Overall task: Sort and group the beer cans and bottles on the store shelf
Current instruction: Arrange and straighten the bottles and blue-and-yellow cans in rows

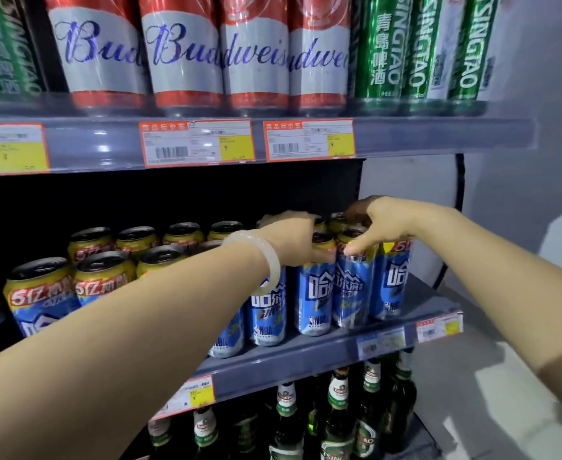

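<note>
Blue-and-yellow Harbin beer cans (45,293) stand in rows on the middle shelf (306,355). My left hand (293,242), with a pale bangle on the wrist, grips the top of one blue can (316,297) near the shelf's right end. My right hand (376,224) grips the top of the neighbouring blue can (352,290). Another blue can (392,280) stands at the far right. Red-and-white Budweiser cans (186,58) and green Tsingtao cans (419,48) fill the upper shelf. Green beer bottles (337,413) stand on the lowest shelf.
Price tags (196,142) line the front rail of the upper shelf (439,134). More green cans (4,44) stand at the top left. A white wall (522,194) and a black cable (460,180) lie right of the shelving. The floor (472,410) shows at the lower right.
</note>
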A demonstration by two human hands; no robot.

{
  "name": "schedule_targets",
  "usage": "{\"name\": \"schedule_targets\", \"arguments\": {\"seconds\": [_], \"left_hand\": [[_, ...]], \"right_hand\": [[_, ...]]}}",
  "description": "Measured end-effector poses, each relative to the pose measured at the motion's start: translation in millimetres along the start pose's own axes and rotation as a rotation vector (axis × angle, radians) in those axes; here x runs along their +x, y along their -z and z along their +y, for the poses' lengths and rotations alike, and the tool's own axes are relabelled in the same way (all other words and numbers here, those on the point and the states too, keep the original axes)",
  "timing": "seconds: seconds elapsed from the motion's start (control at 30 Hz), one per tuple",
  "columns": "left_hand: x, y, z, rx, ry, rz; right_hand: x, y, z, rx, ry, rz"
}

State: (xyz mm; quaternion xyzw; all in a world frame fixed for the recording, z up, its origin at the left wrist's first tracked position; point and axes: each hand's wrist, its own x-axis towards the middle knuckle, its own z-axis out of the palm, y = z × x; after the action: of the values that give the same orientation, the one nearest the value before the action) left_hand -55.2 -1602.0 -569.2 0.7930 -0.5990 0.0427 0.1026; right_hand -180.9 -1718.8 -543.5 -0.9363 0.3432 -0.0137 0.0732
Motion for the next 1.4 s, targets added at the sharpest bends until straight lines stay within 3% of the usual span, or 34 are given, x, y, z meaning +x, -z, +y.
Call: {"name": "schedule_targets", "arguments": {"seconds": [0.13, 0.3, 0.5, 0.63, 0.77, 0.93, 1.13, 1.4], "left_hand": [[5.8, 9.1, -8.1, 0.061, 0.029, -0.050], [12.3, 13.3, -11.6, 0.111, 0.029, -0.091], [15.1, 10.7, -9.9, 0.125, 0.056, -0.113], [12.1, 9.4, -10.6, 0.086, 0.047, -0.141], [9.1, 5.5, 3.0, -0.067, -0.063, -0.004], [22.4, -5.1, 22.0, -0.106, -0.187, -0.014], [24.1, -11.2, 34.1, -0.092, -0.121, 0.020], [26.7, -12.9, 37.5, -0.073, -0.104, 0.062]], "right_hand": [[9.0, -11.0, 4.1, 0.002, -0.012, 0.047], [13.1, -4.6, -1.8, 0.054, 0.030, -0.055], [14.1, -5.1, -3.4, 0.015, 0.066, -0.061], [5.9, -1.5, 3.9, 0.129, 0.064, -0.021], [-5.9, 17.6, 36.6, 0.432, -0.070, 0.203], [-9.1, -5.3, 62.4, 0.479, -0.199, 0.005], [-3.1, -23.7, 62.1, 0.524, -0.154, 0.191], [0.8, -21.2, 58.7, 0.428, -0.178, 0.129]]}}
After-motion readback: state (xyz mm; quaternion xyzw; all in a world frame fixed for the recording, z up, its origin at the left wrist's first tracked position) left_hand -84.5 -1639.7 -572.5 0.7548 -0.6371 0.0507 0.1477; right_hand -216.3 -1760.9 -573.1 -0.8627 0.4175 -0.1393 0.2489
